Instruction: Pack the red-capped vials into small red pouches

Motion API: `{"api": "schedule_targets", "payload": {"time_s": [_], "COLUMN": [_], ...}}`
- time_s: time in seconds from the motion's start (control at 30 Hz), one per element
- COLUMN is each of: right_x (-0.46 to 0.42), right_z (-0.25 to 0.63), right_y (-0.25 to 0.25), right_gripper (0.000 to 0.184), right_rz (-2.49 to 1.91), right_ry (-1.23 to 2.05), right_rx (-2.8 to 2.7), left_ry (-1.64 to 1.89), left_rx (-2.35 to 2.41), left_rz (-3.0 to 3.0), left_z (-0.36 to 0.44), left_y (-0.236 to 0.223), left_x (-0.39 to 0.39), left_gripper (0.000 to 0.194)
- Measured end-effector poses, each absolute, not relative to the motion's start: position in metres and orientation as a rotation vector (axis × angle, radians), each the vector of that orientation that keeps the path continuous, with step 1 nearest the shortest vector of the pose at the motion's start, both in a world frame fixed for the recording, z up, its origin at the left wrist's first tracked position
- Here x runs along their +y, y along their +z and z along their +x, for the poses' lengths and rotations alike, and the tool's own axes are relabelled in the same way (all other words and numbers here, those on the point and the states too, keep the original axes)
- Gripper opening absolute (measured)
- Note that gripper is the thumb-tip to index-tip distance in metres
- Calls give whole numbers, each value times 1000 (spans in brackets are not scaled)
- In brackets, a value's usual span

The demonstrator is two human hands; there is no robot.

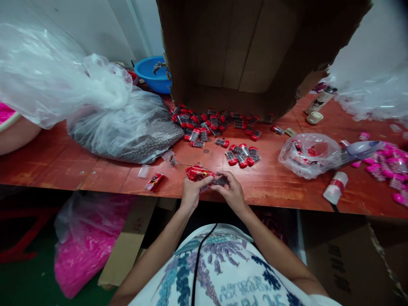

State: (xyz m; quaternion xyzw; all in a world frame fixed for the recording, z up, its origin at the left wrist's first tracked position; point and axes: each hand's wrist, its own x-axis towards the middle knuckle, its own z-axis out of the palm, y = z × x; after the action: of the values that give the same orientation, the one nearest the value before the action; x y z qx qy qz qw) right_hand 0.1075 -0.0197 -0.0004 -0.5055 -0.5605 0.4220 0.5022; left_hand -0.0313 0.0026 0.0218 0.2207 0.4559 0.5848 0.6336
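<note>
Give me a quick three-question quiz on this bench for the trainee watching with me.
1. True or false: both hands are at the near edge of the table, holding small items between them.
2. What does the left hand hold: A) a red packet, B) a roll of tape, C) a blue bowl?
3. Where do most of the small red-capped tubes lie?

Key
1. True: the right hand holds a small dark tube against the red packet over the table.
2. A.
3. In a pile at the mouth of the cardboard box, with a smaller cluster nearer the hands.
</note>
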Motion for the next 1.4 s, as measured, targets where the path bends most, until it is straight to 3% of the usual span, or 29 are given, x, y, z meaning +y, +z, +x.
{"api": "schedule_targets", "payload": {"time_s": [0.2,0.33,0.57,0.77,0.87,1.17,1.4], "right_x": [-19,-22,-21,-18,-17,-23,-24], "right_z": [115,114,108,106,106,114,116], "right_y": [1,2,3,0,-3,-5,-7], "right_gripper": [28,28,33,34,33,31,42], "right_rz": [-1143,-1208,-1156,-1155,-1138,-1205,-1195], "right_ry": [1143,1078,1341,1305,1307,1180,1145], "right_rx": [-1287,-1294,-754,-662,-601,-864,-1121], "left_ry": [1225,1218,1191,1225,1138,1328,1290], "left_rx": [1019,1080,1014,1080,1083,1076,1111], "left_rz": [579,626,628,566,552,492,586], "left_z": [-35,-32,-29,-19,-11,-8,-13], "left_y": [25,22,21,16,16,19,26], "left_x": [3,1,1,-2,-7,2,8], "left_gripper": [66,57,65,37,35,29,33]}}
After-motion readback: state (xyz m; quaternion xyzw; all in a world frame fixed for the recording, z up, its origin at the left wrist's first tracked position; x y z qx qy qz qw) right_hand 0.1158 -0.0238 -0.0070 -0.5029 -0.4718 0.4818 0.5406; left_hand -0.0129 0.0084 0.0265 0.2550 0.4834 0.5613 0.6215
